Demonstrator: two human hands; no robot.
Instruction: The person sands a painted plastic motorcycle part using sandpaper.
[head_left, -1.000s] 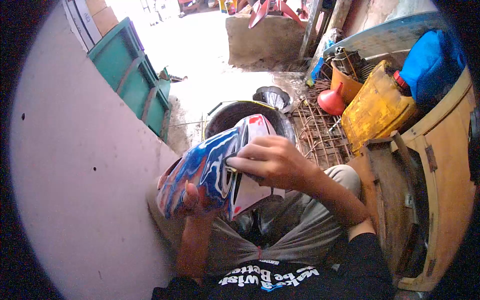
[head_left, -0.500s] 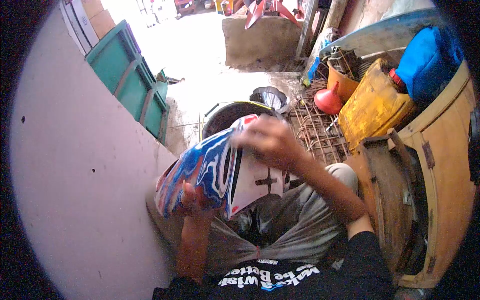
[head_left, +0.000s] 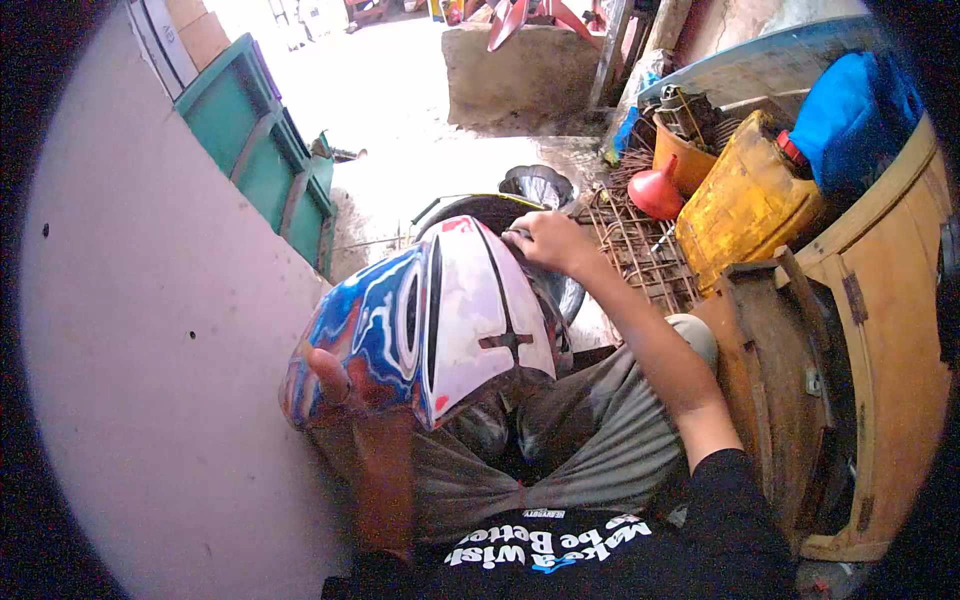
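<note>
A curved painted shell (head_left: 480, 320), white with blue, red and black patterns, is tilted over my lap; it looks like a helmet or a vehicle body part, I cannot tell which. Patches of its paint look worn through. My left hand (head_left: 345, 385) holds its lower left end, thumb up against the blue side and the other fingers mostly hidden. At the upper right edge of the shell my right hand (head_left: 552, 242) is closed with bent fingers. Something small and dark shows at its fingertips, too little to name.
A black basin (head_left: 480, 207) stands behind the shell, with a dark scalloped bowl (head_left: 538, 184) beyond. To the right are rusty wire mesh (head_left: 640, 262), a red funnel (head_left: 656, 188), a yellow jerrycan (head_left: 755, 200) and wooden furniture (head_left: 890, 330). A pale wall (head_left: 180, 360) runs close on the left.
The shell has turned and shifted left, showing more of its white face. My right hand, blurred over the top before, is now at the upper right edge. My left hand moved slightly left with the shell.
</note>
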